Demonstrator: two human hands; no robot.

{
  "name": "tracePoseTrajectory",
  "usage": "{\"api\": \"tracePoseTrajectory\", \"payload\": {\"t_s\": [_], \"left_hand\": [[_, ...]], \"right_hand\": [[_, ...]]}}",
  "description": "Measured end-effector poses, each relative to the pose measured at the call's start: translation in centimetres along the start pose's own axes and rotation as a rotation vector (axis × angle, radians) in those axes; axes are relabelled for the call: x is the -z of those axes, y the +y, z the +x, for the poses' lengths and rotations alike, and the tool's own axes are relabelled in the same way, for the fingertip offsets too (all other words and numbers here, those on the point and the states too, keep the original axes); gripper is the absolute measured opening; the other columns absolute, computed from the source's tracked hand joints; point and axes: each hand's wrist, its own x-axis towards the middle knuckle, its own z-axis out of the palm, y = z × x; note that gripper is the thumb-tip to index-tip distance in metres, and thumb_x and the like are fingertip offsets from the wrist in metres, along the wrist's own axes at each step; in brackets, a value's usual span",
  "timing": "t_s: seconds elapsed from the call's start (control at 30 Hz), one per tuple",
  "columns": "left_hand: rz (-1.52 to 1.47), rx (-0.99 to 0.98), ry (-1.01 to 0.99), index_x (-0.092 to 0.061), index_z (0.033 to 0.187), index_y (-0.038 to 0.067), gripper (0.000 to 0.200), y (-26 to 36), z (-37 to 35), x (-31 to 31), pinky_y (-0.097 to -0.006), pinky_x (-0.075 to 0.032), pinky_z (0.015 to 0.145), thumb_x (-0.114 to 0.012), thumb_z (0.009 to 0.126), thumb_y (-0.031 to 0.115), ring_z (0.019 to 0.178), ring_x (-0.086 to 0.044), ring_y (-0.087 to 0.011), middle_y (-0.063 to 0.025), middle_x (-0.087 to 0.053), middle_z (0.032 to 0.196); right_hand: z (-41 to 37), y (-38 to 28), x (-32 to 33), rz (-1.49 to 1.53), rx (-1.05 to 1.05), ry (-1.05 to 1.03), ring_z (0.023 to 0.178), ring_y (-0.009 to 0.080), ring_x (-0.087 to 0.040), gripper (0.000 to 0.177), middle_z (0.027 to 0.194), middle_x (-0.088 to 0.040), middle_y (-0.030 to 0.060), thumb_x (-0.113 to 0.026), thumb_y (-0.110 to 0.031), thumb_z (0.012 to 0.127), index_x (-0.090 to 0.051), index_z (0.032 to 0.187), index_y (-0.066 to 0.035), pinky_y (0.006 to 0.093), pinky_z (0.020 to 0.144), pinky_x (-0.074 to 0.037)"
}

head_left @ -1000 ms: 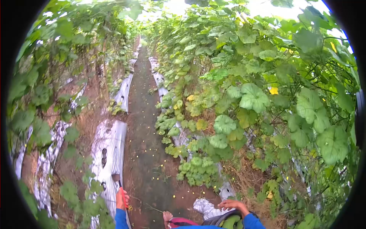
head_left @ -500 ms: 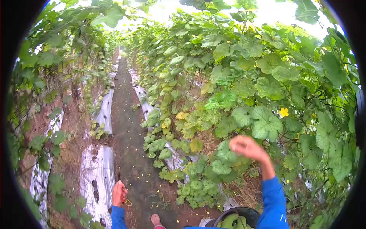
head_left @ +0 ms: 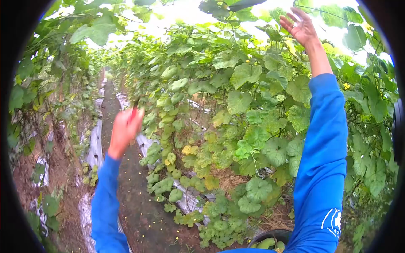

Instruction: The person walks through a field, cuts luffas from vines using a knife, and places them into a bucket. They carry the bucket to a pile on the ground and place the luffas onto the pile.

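My left hand (head_left: 125,128) is raised at left of centre, blurred, its fingers closed round a small red-handled tool (head_left: 134,113). The tool's thin dark tip points upward; its exact kind is too blurred to name. High at the upper right, my right hand (head_left: 300,28) reaches up with fingers spread and holds nothing. Around it are the vine leaves (head_left: 247,75) of the trellis top. A long dark green shape (head_left: 247,4) hangs at the top edge, left of the right hand.
A dark bucket (head_left: 288,234) holding green gourds (head_left: 266,243) stands low in front of me. A dirt path (head_left: 110,99) with fallen yellow petals runs ahead between trellised rows. Silvery plastic mulch (head_left: 95,143) covers the beds.
Both hands have risen: the left from low by the path to mid-height with its tool, the right from the lower leaves to the top. The view has tilted and shifted right.
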Motion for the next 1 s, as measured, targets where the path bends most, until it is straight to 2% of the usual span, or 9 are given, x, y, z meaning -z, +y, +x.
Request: {"api": "tracePoseTrajectory", "payload": {"t_s": [0.07,0.13,0.23,0.3,0.37,0.47,0.8,0.83,1.0], "left_hand": [[-0.127,0.003,0.008,-0.047,0.059,0.013,0.044,4.9,7.8,-1.9,-0.0231,-0.025,0.039,-0.054,0.094,0.039,0.041,-0.035,-0.0053,0.0049,-0.041,0.051],[-0.174,-0.139,0.034,-0.046,0.060,0.015,0.044,6.6,15.1,-4.5,-0.0230,-0.021,0.037,-0.055,0.090,0.045,0.040,-0.031,-0.0037,0.0084,-0.036,0.051],[-0.293,-0.363,-0.043,-0.056,0.088,0.010,0.034,10.0,23.9,-8.5,-0.0223,-0.021,0.042,-0.053,0.087,0.044,0.049,-0.030,-0.0046,0.0057,-0.043,0.061],[-0.460,-0.172,-0.098,-0.056,0.089,0.005,0.033,13.9,27.9,-12.1,-0.0287,-0.036,0.043,-0.047,0.088,0.036,0.051,-0.041,-0.0105,-0.0004,-0.047,0.065],[-0.593,-0.252,-0.070,-0.055,0.092,0.008,0.028,15.6,31.9,-14.5,-0.0248,-0.028,0.036,-0.050,0.087,0.035,0.047,-0.038,-0.0089,0.0012,-0.046,0.065],[-0.610,-0.016,-0.086,-0.055,0.096,0.011,0.024,19.2,33.1,-15.7,-0.0244,-0.028,0.036,-0.050,0.086,0.033,0.046,-0.038,-0.0087,0.0019,-0.044,0.065],[-0.586,-0.113,-0.209,-0.056,0.099,0.016,0.023,19.9,33.9,-17.4,-0.0272,-0.028,0.038,-0.052,0.081,0.029,0.048,-0.035,-0.0106,0.0006,-0.044,0.074],[-0.442,0.094,-0.138,-0.057,0.099,0.015,0.026,20.4,33.0,-17.2,-0.0261,-0.028,0.039,-0.053,0.078,0.030,0.052,-0.036,-0.0103,0.0017,-0.044,0.077],[-0.426,-0.118,-0.194,-0.058,0.100,0.015,0.029,18.4,35.3,-17.2,-0.0235,-0.028,0.039,-0.053,0.073,0.028,0.057,-0.037,-0.0103,0.0008,-0.043,0.079]], "right_hand": [[0.6,-0.7,0.2,0.056,0.076,-0.028,0.113,0.0268,-0.053,0.058,0.131,-0.043,0.0260,-0.067,-0.029,0.084,-0.047,0.130,-0.002,0.0377,0.083,-0.055],[0.2,-0.6,0.1,0.066,0.022,-0.208,0.089,0.0237,-0.059,0.053,0.117,-0.051,0.0082,-0.068,-0.032,0.082,-0.048,0.123,-0.006,0.0367,0.070,-0.055],[1.1,0.2,0.1,0.091,0.013,-0.290,0.100,0.0272,-0.055,0.059,0.126,-0.046,0.0110,-0.067,-0.030,0.083,-0.042,0.129,-0.005,0.0400,0.075,-0.054],[0.8,0.3,0.3,0.059,0.041,-0.317,0.102,0.0268,-0.055,0.061,0.126,-0.046,0.0118,-0.068,-0.030,0.083,-0.041,0.131,-0.004,0.0396,0.076,-0.054],[-0.4,-0.3,-0.9,-0.079,-0.023,-0.252,0.104,0.0273,-0.053,0.067,0.126,-0.046,0.0144,-0.071,-0.026,0.079,-0.039,0.132,-0.003,0.0392,0.078,-0.054],[-0.9,0.4,-1.1,-0.108,0.102,-0.300,0.106,0.0282,-0.051,0.067,0.124,-0.046,0.0155,-0.074,-0.020,0.076,-0.039,0.130,-0.002,0.0389,0.079,-0.053],[-2.2,0.0,-1.7,-0.107,0.160,-0.480,0.103,0.0287,-0.053,0.060,0.117,-0.046,0.0155,-0.070,-0.015,0.078,-0.040,0.127,0.001,0.0378,0.073,-0.055],[-2.4,0.1,-1.9,-0.102,0.165,-0.452,0.110,0.0293,-0.049,0.061,0.118,-0.045,0.0169,-0.068,-0.016,0.079,-0.039,0.129,0.002,0.0397,0.079,-0.053],[-2.9,0.2,-0.2,-0.338,0.202,-0.473,0.118,0.0304,-0.045,0.062,0.123,-0.044,0.0187,-0.065,-0.022,0.082,-0.038,0.132,0.004,0.0435,0.088,-0.050]]}}
